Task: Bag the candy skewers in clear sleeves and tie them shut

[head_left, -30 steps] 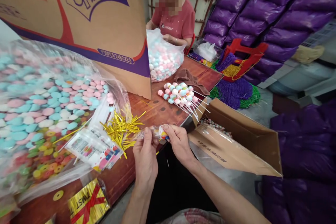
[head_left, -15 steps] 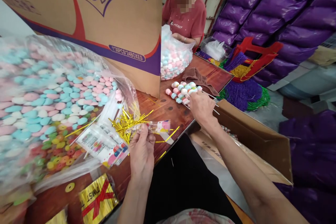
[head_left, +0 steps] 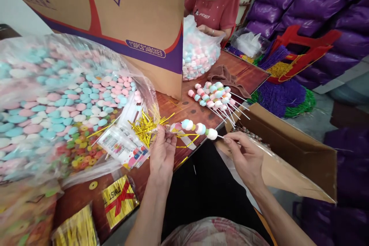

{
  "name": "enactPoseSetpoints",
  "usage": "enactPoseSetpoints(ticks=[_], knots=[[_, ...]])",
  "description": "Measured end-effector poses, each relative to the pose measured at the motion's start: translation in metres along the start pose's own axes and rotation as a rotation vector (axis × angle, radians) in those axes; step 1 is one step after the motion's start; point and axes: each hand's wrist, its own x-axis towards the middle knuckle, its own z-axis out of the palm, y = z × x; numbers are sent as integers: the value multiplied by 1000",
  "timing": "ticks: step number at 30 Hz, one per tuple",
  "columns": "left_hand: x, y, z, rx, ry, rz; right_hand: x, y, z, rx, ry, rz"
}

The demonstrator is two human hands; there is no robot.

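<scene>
A candy skewer [head_left: 197,127] meets its wrapper at the edge of a crowded table [head_left: 198,109]: the right hand [head_left: 245,155] pinches the bare end of the stick between thumb and fingers, closed on it, while the left hand [head_left: 163,150], its fingers curled shut, holds a small clear sleeve [head_left: 175,127] whose mouth faces the leading candy. The skewer hangs level between the two hands, just above the table's near edge, its tip at or just inside the sleeve; which cannot be told. The step appears to be bagging one skewer, and the next move looks to call for a straight push toward 9 o'clock with the sleeve held open. A bundle of gold twist ties [head_left: 147,125] lies at 10 o'clock of the left hand, a pile of finished skewers [head_left: 215,94] at 11 o'clock of the right, an open carton [head_left: 288,150] at 3 o'clock. Across the table another person's hands [head_left: 207,30] work in a bag of sweets [head_left: 198,55]. Half a second earlier the right hand was at that pile and the left held the sleeve alone; a second earlier both hands were on the sleeve.
</scene>
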Motion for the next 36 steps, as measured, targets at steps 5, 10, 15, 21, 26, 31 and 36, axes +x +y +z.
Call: enactPoseSetpoints(ticks=[5,10,15,21,26,31,36], knots=[[-3,-4,1,-8,10,43,-4,3,-8,-39,10,-69],[-5,-7,-1,66,-44,164,-5,7,-18,-157,-1,-256],[-6,-10,-6,265,-105,416,-8,5,-26,-332,6,-445],[-3,-14,-10,357,-187,503,-9,0,-18,-257,-28,-422],[-1,-18,-14,363,-182,507,-12,-1,-13,-141,-181,-318],[-2,-21,-17,439,-206,550,-12,-5,-9,-135,-199,-278],[-5,-28,-16,403,-189,492,-18,-5,-5,-227,-204,-380]])
